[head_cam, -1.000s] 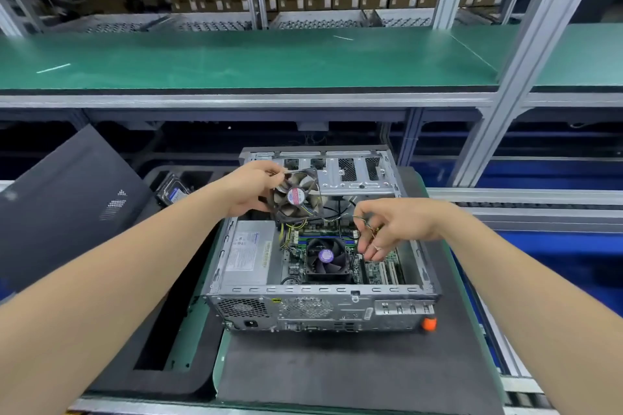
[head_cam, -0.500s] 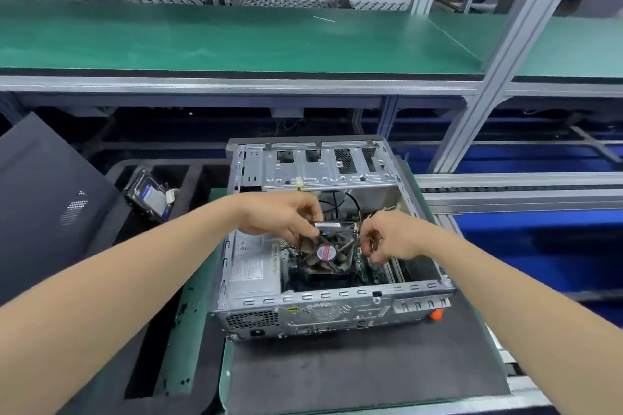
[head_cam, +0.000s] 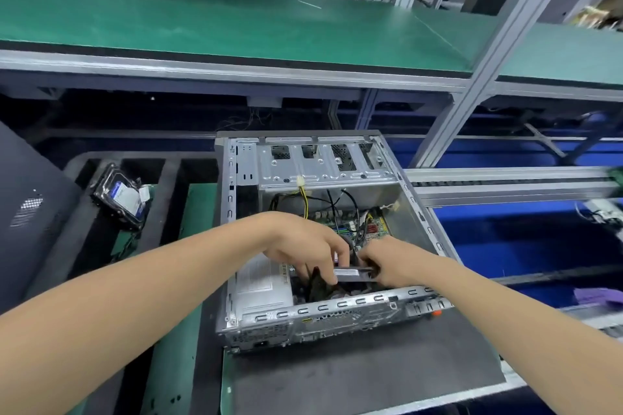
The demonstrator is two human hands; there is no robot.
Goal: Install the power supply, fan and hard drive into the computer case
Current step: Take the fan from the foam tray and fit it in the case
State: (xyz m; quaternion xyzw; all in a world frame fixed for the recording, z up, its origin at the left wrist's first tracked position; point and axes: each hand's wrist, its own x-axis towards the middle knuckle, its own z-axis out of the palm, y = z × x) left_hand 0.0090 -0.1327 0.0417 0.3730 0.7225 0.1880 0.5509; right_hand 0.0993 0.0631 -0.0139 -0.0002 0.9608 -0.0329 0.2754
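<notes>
Both hands meet over the open computer case (head_cam: 340, 305), each holding one end of the case fan (head_cam: 354, 272). The left hand (head_cam: 303, 246) has its fingers curled downward and pinches the fan's left end. The right hand (head_cam: 392, 263) has its fingers bent round the right end. The fan shows edge-on as a narrow dark bar with a pale strip along its top. Its long axis runs almost level from the left fingertips to the right ones, parallel to the case's near wall and just inside it. Which way its blade face points cannot be told.

Just left of the left fingertips and below them lies the power supply (head_cam: 261, 286). Its white label carries printed lines too blurred to read. Beyond the knuckles of both hands the green motherboard (head_cam: 372, 226) shows, with black and yellow wires across it. Farther on is the metal drive cage (head_cam: 320, 165).

Well to the left of the left wrist a hard drive (head_cam: 123, 197) lies tilted in a black foam tray (head_cam: 84, 246). Its white and blue label is also unreadable
</notes>
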